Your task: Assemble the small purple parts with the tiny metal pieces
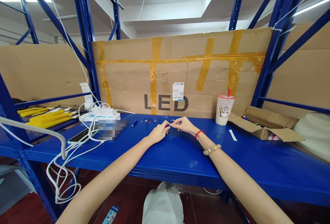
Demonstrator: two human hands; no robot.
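Note:
Both my hands meet over the middle of the blue metal shelf [180, 155]. My left hand [159, 133] is pinched shut on one end of a small blue part [168, 125]. My right hand [183, 125] is pinched on the other end of it, with a red cord and a bead bracelet on that wrist. Too small to name, the part is held just above the shelf. A few similar small parts [147, 121] lie on the shelf beyond my left hand.
A taped cardboard sheet marked LED [180, 73] backs the shelf. A paper cup with a red straw [224, 109] and an open cardboard box [265, 124] stand at right. At left are a power strip with white cables [100, 115], a phone [81, 135] and yellow tools [46, 117].

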